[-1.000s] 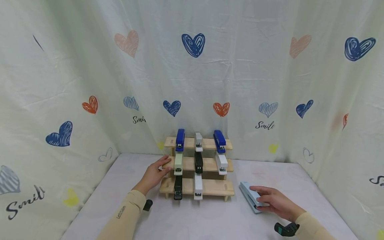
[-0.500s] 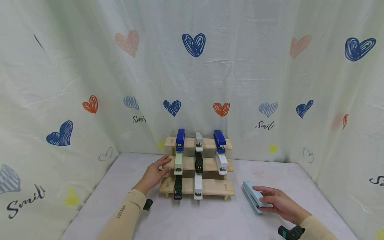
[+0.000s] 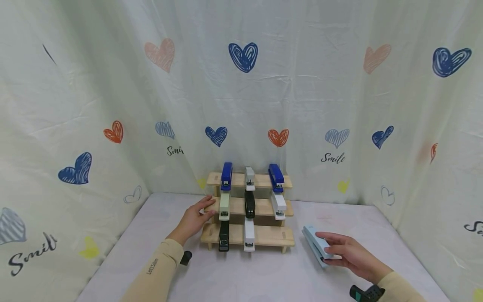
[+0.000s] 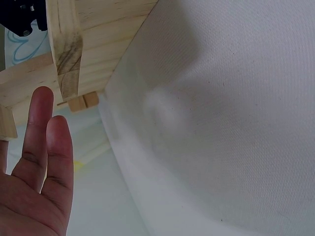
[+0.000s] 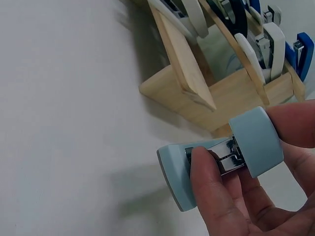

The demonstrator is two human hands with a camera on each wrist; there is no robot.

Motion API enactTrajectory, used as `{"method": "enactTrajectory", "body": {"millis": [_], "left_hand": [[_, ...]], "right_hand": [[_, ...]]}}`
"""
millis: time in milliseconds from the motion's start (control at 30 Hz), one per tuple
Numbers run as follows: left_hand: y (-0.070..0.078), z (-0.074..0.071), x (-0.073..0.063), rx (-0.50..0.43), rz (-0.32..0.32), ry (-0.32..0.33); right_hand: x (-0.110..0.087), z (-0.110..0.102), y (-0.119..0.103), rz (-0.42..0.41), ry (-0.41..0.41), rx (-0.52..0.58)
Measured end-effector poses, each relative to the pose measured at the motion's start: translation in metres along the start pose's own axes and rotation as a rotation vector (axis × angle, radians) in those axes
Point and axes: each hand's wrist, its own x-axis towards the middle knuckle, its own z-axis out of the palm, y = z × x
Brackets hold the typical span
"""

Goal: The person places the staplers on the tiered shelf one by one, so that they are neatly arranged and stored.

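Note:
A light blue stapler [image 3: 314, 244] is to the right of the wooden three-tier rack [image 3: 272, 235]. My right hand [image 3: 350, 255] pinches it, fingers on the top arm and thumb in the gap by its base. In the right wrist view the front end of the stapler [image 5: 257, 141] points at the camera, its shadow on the tabletop beside it. My left hand [image 3: 193, 220] holds the left end of the middle shelf between fingers and thumb. Two of its fingers [image 4: 60, 157] stretch out straight beside the wood in the left wrist view.
Staplers stand in columns on the rack: two blue ones [image 3: 226, 176] and a grey one [image 3: 250, 178] on top, pale green [image 3: 224, 205], black [image 3: 250, 204] and white [image 3: 279, 205] in the middle, black [image 3: 224, 235] and white [image 3: 249, 235] below. A heart-print curtain [image 3: 309, 96] hangs behind.
My right hand and the light blue stapler have shifted a little to the right, then the stapler slightly back left. My left hand and the rack stay as they were.

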Motion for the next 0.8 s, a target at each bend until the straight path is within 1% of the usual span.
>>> {"method": "enactTrajectory", "body": {"millis": [333,467,667,800], "left_hand": [[-0.001,0.001,0.001,-0.012,0.002,0.005],[-0.001,0.001,0.0,-0.013,0.005,0.007],[-0.002,0.001,0.0,-0.011,0.0,0.003],[0.0,0.0,0.0,-0.016,-0.002,0.007]], "right_hand": [[-0.001,0.029,-0.015,0.006,-0.016,0.007],[0.003,0.043,-0.017,0.003,-0.028,0.041],[0.013,0.063,-0.02,-0.013,-0.037,0.055],[0.019,0.076,-0.023,-0.027,-0.011,0.047]]}}
